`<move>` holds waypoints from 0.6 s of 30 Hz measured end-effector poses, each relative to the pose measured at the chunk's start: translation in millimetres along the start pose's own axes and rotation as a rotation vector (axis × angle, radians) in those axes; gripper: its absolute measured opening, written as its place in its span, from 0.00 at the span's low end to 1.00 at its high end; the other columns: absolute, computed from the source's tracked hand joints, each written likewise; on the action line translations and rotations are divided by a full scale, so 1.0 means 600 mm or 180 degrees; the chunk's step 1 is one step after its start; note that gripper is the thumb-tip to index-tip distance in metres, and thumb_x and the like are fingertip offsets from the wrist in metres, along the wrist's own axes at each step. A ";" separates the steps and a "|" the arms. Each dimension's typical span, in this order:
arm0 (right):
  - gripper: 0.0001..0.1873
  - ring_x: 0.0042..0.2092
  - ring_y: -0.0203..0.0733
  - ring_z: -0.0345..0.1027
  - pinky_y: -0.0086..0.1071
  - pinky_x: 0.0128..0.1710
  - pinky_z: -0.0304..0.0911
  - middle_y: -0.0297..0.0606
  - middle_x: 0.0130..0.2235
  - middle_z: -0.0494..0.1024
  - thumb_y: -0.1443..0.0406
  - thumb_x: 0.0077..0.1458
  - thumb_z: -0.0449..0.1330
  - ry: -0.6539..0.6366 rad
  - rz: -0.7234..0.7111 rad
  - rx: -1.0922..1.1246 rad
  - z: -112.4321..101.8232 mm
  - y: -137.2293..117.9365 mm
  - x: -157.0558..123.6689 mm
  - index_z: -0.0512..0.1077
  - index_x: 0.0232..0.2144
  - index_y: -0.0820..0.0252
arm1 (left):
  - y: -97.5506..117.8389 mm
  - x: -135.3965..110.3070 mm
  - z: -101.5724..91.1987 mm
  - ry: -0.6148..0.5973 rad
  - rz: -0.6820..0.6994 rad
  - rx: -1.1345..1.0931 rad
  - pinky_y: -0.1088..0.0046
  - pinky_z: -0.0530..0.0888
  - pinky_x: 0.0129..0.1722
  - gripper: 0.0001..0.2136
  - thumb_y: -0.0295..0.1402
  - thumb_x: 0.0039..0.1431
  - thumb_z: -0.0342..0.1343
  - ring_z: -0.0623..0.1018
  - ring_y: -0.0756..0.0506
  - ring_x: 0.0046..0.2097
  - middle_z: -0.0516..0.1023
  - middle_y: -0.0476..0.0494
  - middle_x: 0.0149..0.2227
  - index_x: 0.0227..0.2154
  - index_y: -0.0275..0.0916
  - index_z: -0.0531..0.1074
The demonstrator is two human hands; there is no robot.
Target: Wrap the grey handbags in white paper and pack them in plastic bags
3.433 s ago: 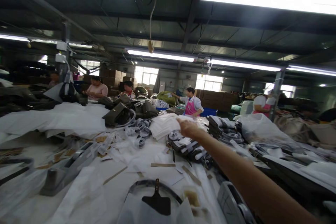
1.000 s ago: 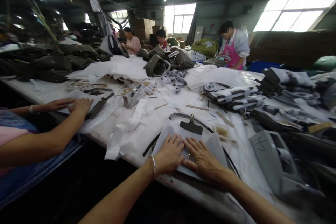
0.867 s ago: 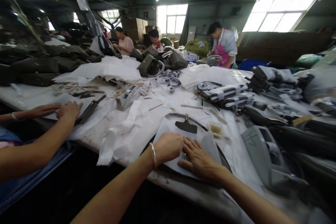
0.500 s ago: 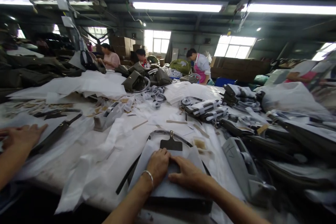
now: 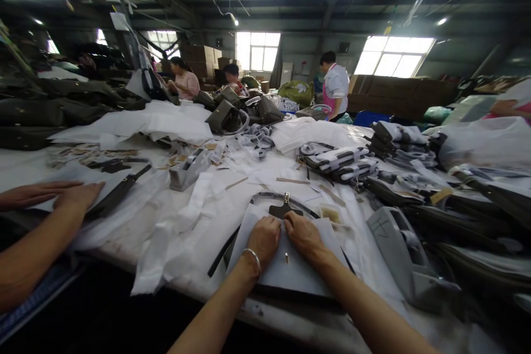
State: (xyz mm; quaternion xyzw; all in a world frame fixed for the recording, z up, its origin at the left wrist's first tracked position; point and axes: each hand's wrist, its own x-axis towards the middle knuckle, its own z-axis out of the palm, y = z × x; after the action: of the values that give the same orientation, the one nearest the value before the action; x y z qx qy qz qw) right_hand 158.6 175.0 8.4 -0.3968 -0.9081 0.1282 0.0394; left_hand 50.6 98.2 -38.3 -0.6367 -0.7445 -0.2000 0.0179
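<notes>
A dark handbag lies flat on the table under a white packing sheet (image 5: 265, 274), its black bottom edge showing at the front. My left hand (image 5: 265, 238), with a silver bangle on the wrist, has its fingers curled on the sheet's upper edge. Close beside it, my right hand (image 5: 305, 235) bends its fingers onto the same edge, thumb inward. Just beyond my fingertips rises a dark flap tab (image 5: 285, 210) with a metal fitting. Behind it the bag's wrapped handle (image 5: 265, 196) arches. A small metal clasp (image 5: 286, 258) shows through the sheet between my wrists.
On the right stand a grey tape dispenser (image 5: 398, 254) and piled dark bags (image 5: 464, 232). Another dispenser (image 5: 188, 168) sits left of centre. A co-worker's hands (image 5: 78, 193) rest on a sheet-covered bag at far left. White sheets (image 5: 157, 124) and wrapped bags (image 5: 336, 163) lie farther back.
My hands have moved up the sheet toward the tab and now partly cover it. The metal clasp has come into sight between them. The camera has turned slightly left and down.
</notes>
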 end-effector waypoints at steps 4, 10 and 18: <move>0.16 0.49 0.47 0.69 0.37 0.51 0.58 0.43 0.43 0.78 0.64 0.68 0.47 0.0362 -0.0265 -0.0229 0.018 0.025 -0.008 0.75 0.39 0.59 | 0.001 -0.007 -0.009 0.0363 -0.0104 0.0293 0.52 0.62 0.61 0.09 0.31 0.67 0.51 0.75 0.39 0.49 0.78 0.39 0.41 0.37 0.35 0.75; 0.20 0.44 0.46 0.72 0.35 0.44 0.61 0.42 0.39 0.79 0.59 0.70 0.45 0.0339 -0.0363 -0.0369 0.033 0.028 -0.008 0.75 0.35 0.59 | 0.000 -0.003 -0.008 0.0253 -0.0241 0.0417 0.60 0.69 0.44 0.15 0.35 0.70 0.46 0.76 0.41 0.39 0.78 0.39 0.33 0.32 0.35 0.75; 0.28 0.42 0.45 0.76 0.33 0.38 0.61 0.40 0.41 0.82 0.56 0.71 0.37 -0.0238 -0.0490 -0.0130 0.016 0.043 -0.002 0.76 0.41 0.54 | 0.004 -0.002 -0.011 0.0238 -0.0251 0.0477 0.58 0.66 0.46 0.16 0.34 0.71 0.45 0.77 0.40 0.40 0.78 0.39 0.33 0.32 0.35 0.74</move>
State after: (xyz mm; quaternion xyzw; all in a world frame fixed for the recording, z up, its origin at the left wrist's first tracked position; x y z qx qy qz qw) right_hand 176.3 189.1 -7.6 -0.3215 -0.9391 0.1211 0.0071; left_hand 51.6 95.4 -31.8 -0.5960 -0.7806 -0.1679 0.0853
